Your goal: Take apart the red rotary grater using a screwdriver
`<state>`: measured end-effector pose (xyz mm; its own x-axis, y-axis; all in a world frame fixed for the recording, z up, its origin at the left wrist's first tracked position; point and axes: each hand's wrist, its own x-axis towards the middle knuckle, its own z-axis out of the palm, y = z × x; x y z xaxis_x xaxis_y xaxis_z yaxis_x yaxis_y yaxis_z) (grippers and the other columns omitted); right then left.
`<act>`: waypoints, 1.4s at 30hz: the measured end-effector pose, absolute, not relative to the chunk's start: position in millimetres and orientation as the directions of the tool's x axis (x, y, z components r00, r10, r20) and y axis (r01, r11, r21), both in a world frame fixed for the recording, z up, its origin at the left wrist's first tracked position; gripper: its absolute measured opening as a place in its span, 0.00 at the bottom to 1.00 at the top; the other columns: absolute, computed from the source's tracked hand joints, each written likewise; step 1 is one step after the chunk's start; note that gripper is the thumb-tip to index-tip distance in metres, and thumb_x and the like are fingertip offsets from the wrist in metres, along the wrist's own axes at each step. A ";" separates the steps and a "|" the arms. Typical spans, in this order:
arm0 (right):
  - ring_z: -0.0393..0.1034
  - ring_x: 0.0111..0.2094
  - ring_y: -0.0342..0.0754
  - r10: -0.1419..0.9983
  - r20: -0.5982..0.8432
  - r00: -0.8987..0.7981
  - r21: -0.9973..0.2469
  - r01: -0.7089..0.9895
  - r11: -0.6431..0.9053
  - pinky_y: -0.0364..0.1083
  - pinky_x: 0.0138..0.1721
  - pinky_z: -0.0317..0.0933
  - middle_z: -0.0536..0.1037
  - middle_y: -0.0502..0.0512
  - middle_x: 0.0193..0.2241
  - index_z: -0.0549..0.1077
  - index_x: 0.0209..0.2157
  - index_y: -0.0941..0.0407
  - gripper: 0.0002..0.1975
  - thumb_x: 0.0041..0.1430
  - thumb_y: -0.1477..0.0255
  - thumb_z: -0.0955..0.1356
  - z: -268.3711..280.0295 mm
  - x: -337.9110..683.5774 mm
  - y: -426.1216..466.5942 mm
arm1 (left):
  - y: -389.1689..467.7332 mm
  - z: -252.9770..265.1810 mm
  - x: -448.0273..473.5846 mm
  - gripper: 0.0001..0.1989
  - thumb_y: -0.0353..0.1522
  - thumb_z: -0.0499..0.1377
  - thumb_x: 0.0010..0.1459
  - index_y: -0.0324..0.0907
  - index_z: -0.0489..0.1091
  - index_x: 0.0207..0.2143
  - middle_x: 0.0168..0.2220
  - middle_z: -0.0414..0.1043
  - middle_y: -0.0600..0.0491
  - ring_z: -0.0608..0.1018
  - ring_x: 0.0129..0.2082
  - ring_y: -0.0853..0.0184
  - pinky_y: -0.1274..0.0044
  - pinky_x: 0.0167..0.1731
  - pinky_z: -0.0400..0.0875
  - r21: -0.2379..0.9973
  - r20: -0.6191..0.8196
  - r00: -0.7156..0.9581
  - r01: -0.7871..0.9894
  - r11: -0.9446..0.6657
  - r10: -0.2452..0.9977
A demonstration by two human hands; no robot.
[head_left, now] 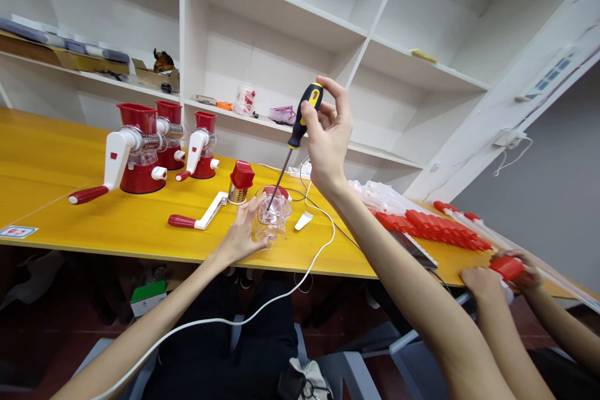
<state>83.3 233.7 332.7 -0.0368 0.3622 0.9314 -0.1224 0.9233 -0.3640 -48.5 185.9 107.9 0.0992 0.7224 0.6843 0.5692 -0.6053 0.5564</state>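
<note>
My right hand (332, 131) is raised, its fingers closed round the black and yellow handle of a screwdriver (299, 128). The shaft slants down to the left, and its tip reaches into a clear plastic grater body (269, 225). Thumb and fingers of my left hand (244, 231) grip this clear part from its left side on the table. Just behind it lies a red piece, partly hidden. To the left are a white crank handle with a red grip (201, 215) and a metal grater drum with a red cap (240, 181). A small white piece (304, 220) lies to the right.
Red and white rotary graters (140, 162) stand at the back left of the yellow table (84, 219). A white cable (323, 249) crosses the front edge. Red plastic parts (431, 229) lie right. Another person's hands (487, 281) hold a red part. White shelving (281, 6) rises behind.
</note>
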 end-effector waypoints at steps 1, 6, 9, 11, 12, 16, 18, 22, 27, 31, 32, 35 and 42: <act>0.71 0.34 0.43 0.359 0.932 -0.043 -0.362 -0.118 0.925 0.46 0.39 0.71 0.74 0.49 0.32 0.66 0.51 0.48 0.22 0.58 0.55 0.70 332.4 83.5 234.2 | 185.7 107.9 -48.2 0.49 0.32 0.66 0.52 0.55 0.41 0.70 0.69 0.50 0.47 0.58 0.67 0.50 0.57 0.59 0.67 0.563 0.678 0.096 0.570 -0.599 0.729; 0.72 0.35 0.44 0.368 0.928 -0.064 -0.372 -0.073 0.925 0.48 0.40 0.73 0.74 0.49 0.32 0.64 0.52 0.47 0.25 0.60 0.49 0.66 331.2 83.2 237.0 | 185.0 107.7 -48.0 0.49 0.32 0.66 0.52 0.54 0.42 0.70 0.68 0.51 0.46 0.59 0.67 0.50 0.59 0.58 0.69 0.579 0.666 0.086 0.567 -0.586 0.741; 0.73 0.38 0.45 0.370 0.924 -0.094 -0.377 -0.068 0.924 0.48 0.40 0.73 0.75 0.52 0.38 0.62 0.53 0.47 0.27 0.58 0.48 0.68 331.1 83.1 239.4 | 185.7 107.0 -48.5 0.49 0.33 0.66 0.52 0.54 0.42 0.70 0.67 0.52 0.45 0.60 0.67 0.49 0.58 0.58 0.69 0.583 0.665 0.083 0.565 -0.585 0.742; 0.74 0.38 0.45 0.379 0.919 -0.105 -0.388 -0.081 0.918 0.48 0.40 0.74 0.75 0.52 0.39 0.62 0.52 0.46 0.27 0.57 0.48 0.69 331.3 83.1 240.7 | 186.4 106.5 -48.6 0.49 0.33 0.66 0.51 0.54 0.42 0.70 0.67 0.52 0.45 0.60 0.67 0.49 0.58 0.57 0.69 0.583 0.664 0.082 0.565 -0.583 0.743; 0.74 0.37 0.45 0.387 0.916 -0.108 -0.396 -0.088 0.914 0.48 0.38 0.74 0.75 0.52 0.39 0.61 0.52 0.46 0.27 0.57 0.48 0.69 331.4 83.2 241.2 | 186.7 106.2 -48.6 0.49 0.33 0.66 0.51 0.54 0.42 0.70 0.67 0.52 0.45 0.59 0.67 0.49 0.58 0.57 0.69 0.582 0.667 0.081 0.565 -0.585 0.741; 0.73 0.33 0.43 0.420 0.901 -0.107 -0.430 -0.090 0.899 0.46 0.32 0.74 0.73 0.51 0.38 0.61 0.51 0.46 0.27 0.57 0.48 0.69 332.0 84.1 241.9 | 187.7 105.3 -48.2 0.49 0.34 0.66 0.51 0.55 0.43 0.69 0.67 0.53 0.45 0.59 0.67 0.49 0.57 0.57 0.69 0.572 0.684 0.075 0.561 -0.598 0.725; 0.72 0.32 0.42 0.429 0.898 -0.094 -0.437 -0.077 0.896 0.45 0.31 0.75 0.73 0.51 0.37 0.61 0.51 0.46 0.26 0.57 0.50 0.69 332.1 85.3 242.7 | 188.0 105.0 -48.1 0.49 0.34 0.66 0.52 0.54 0.42 0.69 0.67 0.52 0.45 0.59 0.67 0.49 0.57 0.58 0.68 0.565 0.688 0.082 0.564 -0.602 0.721; 0.71 0.32 0.42 0.431 0.901 -0.053 -0.433 -0.045 0.900 0.45 0.30 0.75 0.72 0.52 0.38 0.60 0.51 0.47 0.23 0.59 0.52 0.68 331.2 88.6 247.3 | 188.4 104.5 -48.5 0.49 0.34 0.66 0.52 0.54 0.42 0.69 0.68 0.52 0.46 0.59 0.67 0.50 0.56 0.61 0.65 0.544 0.701 0.090 0.573 -0.612 0.707; 0.72 0.33 0.43 0.411 0.909 -0.062 -0.413 -0.020 0.910 0.46 0.31 0.75 0.72 0.53 0.38 0.59 0.51 0.47 0.23 0.60 0.51 0.66 331.5 89.4 252.3 | 189.7 103.3 -49.5 0.49 0.33 0.66 0.52 0.54 0.41 0.70 0.69 0.51 0.47 0.59 0.67 0.51 0.57 0.61 0.65 0.528 0.713 0.101 0.575 -0.625 0.694; 0.74 0.36 0.45 0.409 0.911 -0.049 -0.410 -0.026 0.912 0.48 0.35 0.76 0.72 0.55 0.41 0.59 0.50 0.47 0.25 0.58 0.51 0.68 337.1 93.4 250.2 | 189.5 103.7 -49.5 0.49 0.34 0.66 0.52 0.53 0.42 0.70 0.69 0.51 0.46 0.59 0.67 0.50 0.57 0.61 0.66 0.537 0.708 0.096 0.572 -0.620 0.700; 0.74 0.37 0.46 0.399 0.916 -0.046 -0.400 -0.019 0.916 0.49 0.36 0.76 0.72 0.55 0.42 0.59 0.51 0.46 0.25 0.59 0.51 0.68 339.0 96.8 249.3 | 188.9 104.4 -49.4 0.49 0.34 0.66 0.52 0.54 0.42 0.70 0.69 0.51 0.47 0.59 0.67 0.51 0.57 0.61 0.65 0.531 0.712 0.100 0.571 -0.626 0.695; 0.75 0.41 0.47 0.350 0.937 -0.011 -0.350 0.017 0.937 0.50 0.37 0.77 0.71 0.55 0.44 0.58 0.52 0.45 0.23 0.61 0.53 0.67 343.7 114.4 248.0 | 187.1 106.9 -49.7 0.48 0.33 0.65 0.54 0.56 0.40 0.70 0.70 0.50 0.49 0.57 0.68 0.52 0.56 0.63 0.62 0.505 0.729 0.123 0.566 -0.651 0.673; 0.74 0.43 0.49 0.314 0.935 0.162 -0.319 0.000 0.948 0.52 0.35 0.78 0.69 0.52 0.39 0.60 0.51 0.45 0.23 0.58 0.56 0.70 340.9 154.0 249.8 | 192.4 105.8 -56.6 0.48 0.38 0.65 0.54 0.52 0.40 0.70 0.71 0.48 0.45 0.59 0.69 0.50 0.56 0.63 0.63 0.581 0.683 0.133 0.498 -0.644 0.718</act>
<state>154.0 249.8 340.9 0.1621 0.3144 0.9353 -0.0002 0.9479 -0.3186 -56.6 192.4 105.8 0.1328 0.7182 0.6830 0.4977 -0.6443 0.5807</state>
